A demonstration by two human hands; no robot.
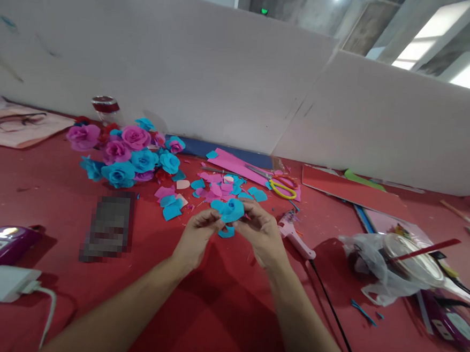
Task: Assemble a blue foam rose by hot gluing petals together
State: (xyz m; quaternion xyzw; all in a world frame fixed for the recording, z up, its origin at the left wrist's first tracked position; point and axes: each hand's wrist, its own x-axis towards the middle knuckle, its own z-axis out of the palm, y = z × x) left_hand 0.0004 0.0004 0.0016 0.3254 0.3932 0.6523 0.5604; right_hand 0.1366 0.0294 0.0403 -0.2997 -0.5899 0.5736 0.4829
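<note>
A blue paper flower point(233, 211) is held up between the two hands, above the desk point(155, 245) and well forward of its back edge. The left hand point(202, 226) pinches its left side between thumb and fingers; the right hand point(257, 227) pinches its right rim, fingertips partly hidden behind the petals. The flower looks very light and soft, with a curled centre and thin outer petals that would probably crease or tear under a hard squeeze. The paper seems matt, so slipping should be little trouble. The best hold is likely low, where the layers gather at the base, with only a light touch on the rims; the base itself is hidden. A small blue scrap point(226, 233) shows just below the flower; whether it is attached cannot be told.

Beyond, toward the desk's back edge, lie loose pink and blue petals point(217, 191), then scissors point(282, 190) with a yellow handle loop. Just right of the right hand rests a pink glue gun point(300, 243), its black cord point(332, 306) trailing toward the near edge. Left of the petals, nearer the back edge, stands a bunch of paper roses point(143, 160).
</note>
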